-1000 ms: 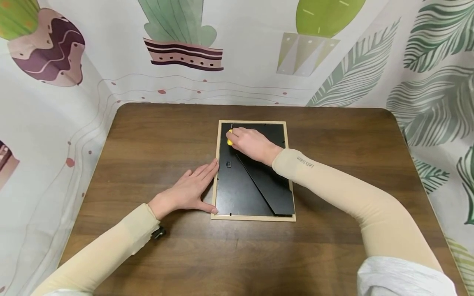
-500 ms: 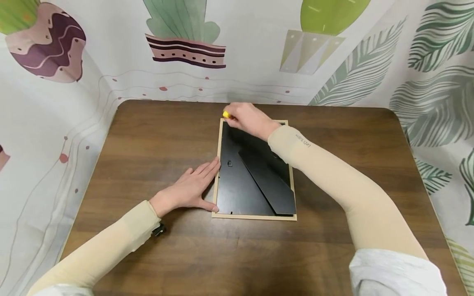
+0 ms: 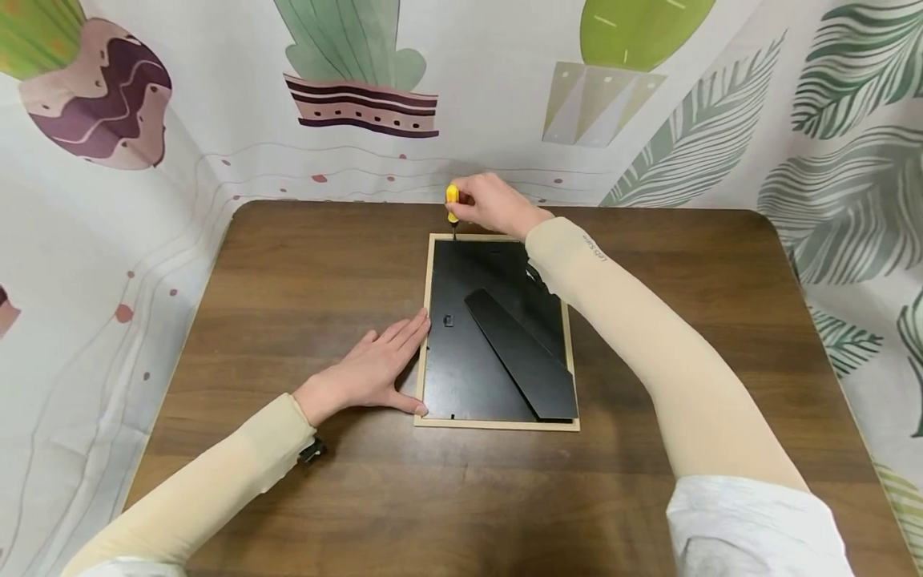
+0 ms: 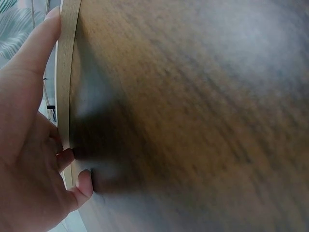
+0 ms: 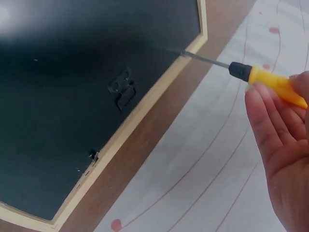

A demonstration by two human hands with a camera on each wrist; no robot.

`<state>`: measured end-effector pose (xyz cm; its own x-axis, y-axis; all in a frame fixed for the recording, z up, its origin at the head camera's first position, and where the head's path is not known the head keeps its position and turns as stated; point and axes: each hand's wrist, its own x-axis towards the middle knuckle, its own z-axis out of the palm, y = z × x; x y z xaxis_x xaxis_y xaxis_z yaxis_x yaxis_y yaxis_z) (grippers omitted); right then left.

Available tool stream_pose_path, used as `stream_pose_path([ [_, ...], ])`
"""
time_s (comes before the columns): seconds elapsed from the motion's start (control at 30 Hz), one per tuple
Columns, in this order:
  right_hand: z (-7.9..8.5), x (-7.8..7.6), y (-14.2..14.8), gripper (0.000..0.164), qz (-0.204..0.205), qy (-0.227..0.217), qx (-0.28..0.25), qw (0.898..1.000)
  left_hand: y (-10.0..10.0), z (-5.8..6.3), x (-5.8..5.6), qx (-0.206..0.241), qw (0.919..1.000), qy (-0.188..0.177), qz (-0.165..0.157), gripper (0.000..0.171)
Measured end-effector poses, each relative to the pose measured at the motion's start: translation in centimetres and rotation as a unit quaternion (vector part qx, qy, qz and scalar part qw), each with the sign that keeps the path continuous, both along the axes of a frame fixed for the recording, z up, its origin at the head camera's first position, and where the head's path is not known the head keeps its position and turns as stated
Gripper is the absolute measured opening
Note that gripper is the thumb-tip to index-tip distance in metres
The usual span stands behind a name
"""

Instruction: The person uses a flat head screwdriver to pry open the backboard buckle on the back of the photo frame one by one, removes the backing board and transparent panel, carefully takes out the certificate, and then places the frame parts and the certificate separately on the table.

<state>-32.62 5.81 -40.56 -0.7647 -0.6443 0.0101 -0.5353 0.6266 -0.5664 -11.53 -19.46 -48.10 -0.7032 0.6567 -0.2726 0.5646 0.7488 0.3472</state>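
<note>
A picture frame with a light wood rim [image 3: 421, 377] and black backing [image 3: 469, 377] lies face down on the table. Its black stand leg [image 3: 519, 353] slants across the backing. My right hand [image 3: 497, 204] pinches a screwdriver by its yellow handle [image 5: 273, 83] just past the frame's far edge. In the right wrist view the metal shaft [image 5: 210, 60] reaches to the inner edge of the rim, its tip at a small metal tab. My left hand [image 3: 368, 373] lies with fingers spread against the frame's left side, thumb near the lower left corner.
A black hanger [image 5: 123, 89] and another bent tab [image 5: 93, 154] sit along the same frame edge. Brown wooden table [image 3: 288, 272] surrounds the frame. A patterned cloth [image 3: 497, 96] hangs right behind the table's far edge.
My right hand has moved up from over the backing to beyond the frame's far edge, and the screwdriver now stands with its shaft toward the rim. The left hand stays in place.
</note>
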Motion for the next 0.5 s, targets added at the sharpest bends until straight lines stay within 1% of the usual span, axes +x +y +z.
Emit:
stream_pose_path([
  [0.17, 0.3, -0.7, 0.3, 0.015, -0.01, -0.037, 0.003, 0.999, 0.1, -0.2, -0.1, -0.006, 1.0, -0.003, 0.0, 0.133],
  [0.27, 0.3, -0.8, 0.3, 0.015, -0.009, -0.041, 0.005, 0.999, 0.2, -0.2, 0.0, -0.007, 1.0, -0.004, 0.0, 0.133],
  [0.33, 0.2, -0.6, 0.3, 0.015, 0.004, -0.025, 0.009, 1.0, 0.3, -0.2, 0.0, -0.009, 1.0, -0.004, 0.002, 0.133],
  [0.4, -0.1, -0.2, 0.3, 0.014, 0.03, 0.005, 0.016, 0.999, 0.3, -0.1, 0.0, -0.011, 0.9999, -0.006, 0.005, 0.134],
  [0.5, -0.6, 1.1, 0.6, 0.013, 0.073, 0.05, 0.02, 0.996, 0.1, -0.1, -0.1, -0.012, 0.9998, -0.012, 0.009, 0.134],
])
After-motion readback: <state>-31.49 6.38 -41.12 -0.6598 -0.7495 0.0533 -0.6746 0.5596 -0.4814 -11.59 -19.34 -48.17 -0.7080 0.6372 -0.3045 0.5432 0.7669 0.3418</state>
